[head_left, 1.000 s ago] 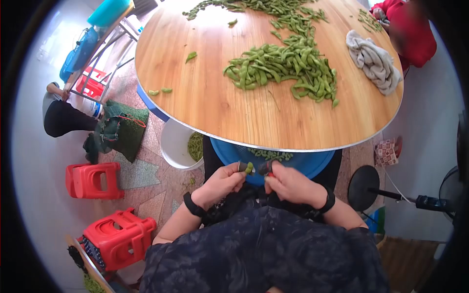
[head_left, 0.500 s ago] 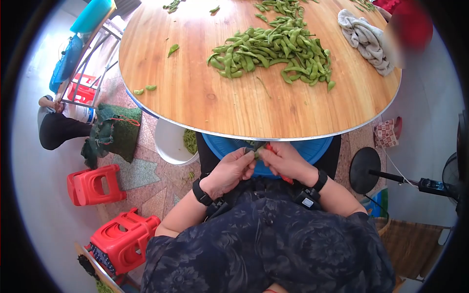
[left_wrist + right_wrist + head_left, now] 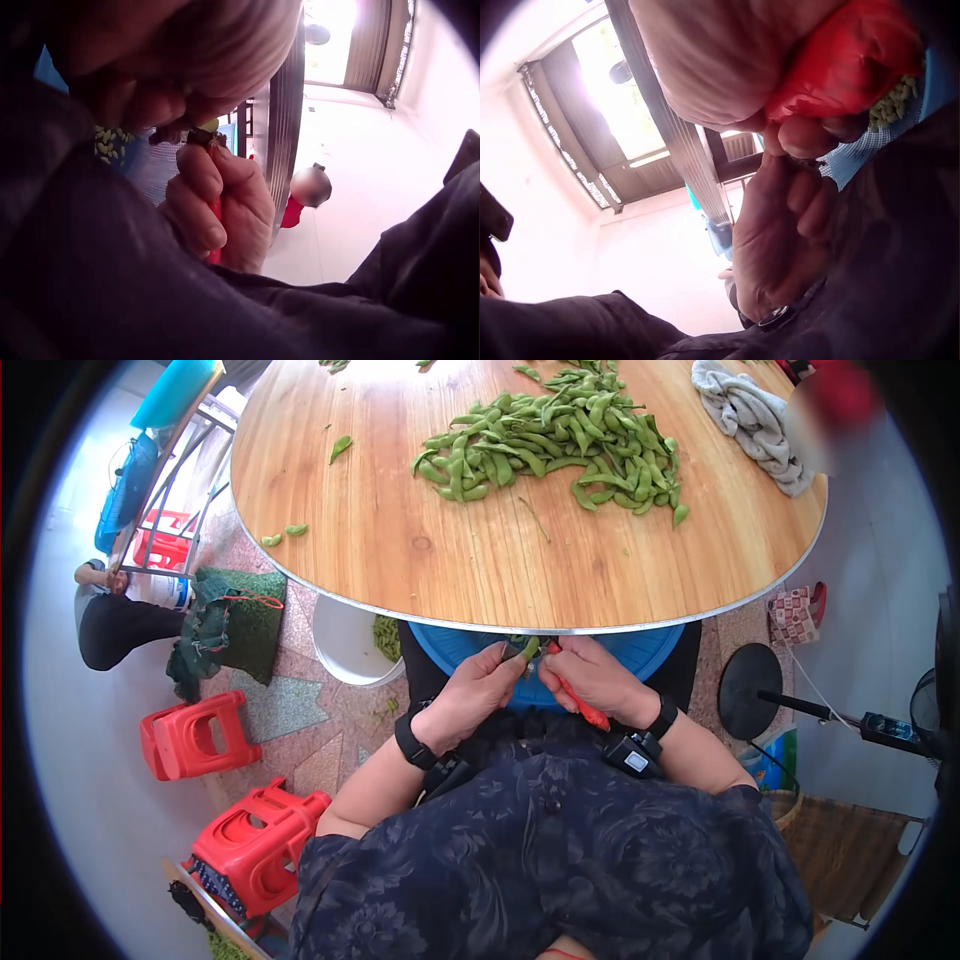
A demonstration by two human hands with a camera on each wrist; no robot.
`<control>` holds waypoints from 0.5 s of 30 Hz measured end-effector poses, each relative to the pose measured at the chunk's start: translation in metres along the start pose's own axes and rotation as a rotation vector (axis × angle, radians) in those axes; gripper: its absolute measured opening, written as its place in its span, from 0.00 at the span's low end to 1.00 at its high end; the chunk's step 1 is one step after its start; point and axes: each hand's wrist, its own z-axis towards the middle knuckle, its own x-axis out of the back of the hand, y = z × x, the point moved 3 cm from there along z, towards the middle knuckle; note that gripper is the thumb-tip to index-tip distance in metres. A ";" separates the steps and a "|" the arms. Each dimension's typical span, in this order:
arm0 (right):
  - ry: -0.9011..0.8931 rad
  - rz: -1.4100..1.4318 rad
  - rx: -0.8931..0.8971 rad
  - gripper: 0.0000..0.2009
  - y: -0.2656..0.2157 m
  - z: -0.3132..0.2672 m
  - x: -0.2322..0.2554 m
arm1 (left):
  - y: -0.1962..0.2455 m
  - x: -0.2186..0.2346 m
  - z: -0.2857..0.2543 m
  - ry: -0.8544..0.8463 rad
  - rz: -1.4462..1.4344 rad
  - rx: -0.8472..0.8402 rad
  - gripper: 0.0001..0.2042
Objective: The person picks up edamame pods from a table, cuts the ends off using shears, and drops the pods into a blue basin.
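My left hand (image 3: 472,692) pinches a green soybean pod (image 3: 528,648) between thumb and fingertips, close over the blue basin (image 3: 655,652). Opposite it, my right hand (image 3: 597,678) grips a small tool by its red handle (image 3: 588,710), which looks wrapped in shiny red plastic in the right wrist view. The tool's working end is mostly hidden by the fingers, right at the pod. Shelled beans (image 3: 111,142) lie in the basin in the left wrist view. On the round wooden table (image 3: 380,565) above, a heap of pods (image 3: 560,445) is spread.
A white bucket (image 3: 340,645) with pods stands left of the basin. A grey cloth (image 3: 750,425) lies on the table's right. Red stools (image 3: 195,735) and a green sack (image 3: 245,630) are at left. A black fan stand (image 3: 752,690) is at right. Another person sits far left.
The hands met over the basin half a second ago and now stand slightly apart. A greener, longer pod shows in the left fingers. The head view has tilted, shifting the table upward.
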 end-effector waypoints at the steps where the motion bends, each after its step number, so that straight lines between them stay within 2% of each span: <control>1: -0.005 -0.025 -0.003 0.08 0.000 0.000 0.000 | 0.000 0.000 0.000 0.013 0.043 -0.005 0.10; 2: -0.005 -0.023 -0.003 0.08 0.001 0.001 0.000 | 0.001 -0.001 -0.001 0.013 0.044 -0.004 0.10; 4: -0.005 -0.040 -0.026 0.06 0.006 0.001 0.000 | 0.007 -0.003 -0.006 0.078 0.357 -0.195 0.10; 5: -0.003 -0.037 -0.026 0.06 0.005 0.000 -0.001 | 0.005 -0.003 -0.007 0.075 0.359 -0.192 0.10; 7: 0.036 0.012 -0.063 0.06 0.001 -0.003 -0.005 | 0.008 -0.001 -0.010 0.129 0.666 -0.405 0.09; 11: -0.001 0.113 -0.109 0.06 -0.004 -0.008 -0.009 | 0.023 -0.005 -0.018 0.134 0.829 -0.436 0.09; 13: -0.084 0.321 -0.077 0.06 -0.011 -0.013 -0.014 | 0.022 -0.006 -0.019 -0.046 0.178 0.054 0.09; 14: -0.084 0.318 -0.075 0.06 -0.008 -0.013 -0.012 | 0.008 0.000 -0.015 -0.153 -0.229 0.149 0.09; 15: -0.167 0.457 -0.080 0.06 -0.004 -0.013 -0.012 | 0.005 0.000 -0.015 -0.154 -0.228 0.146 0.09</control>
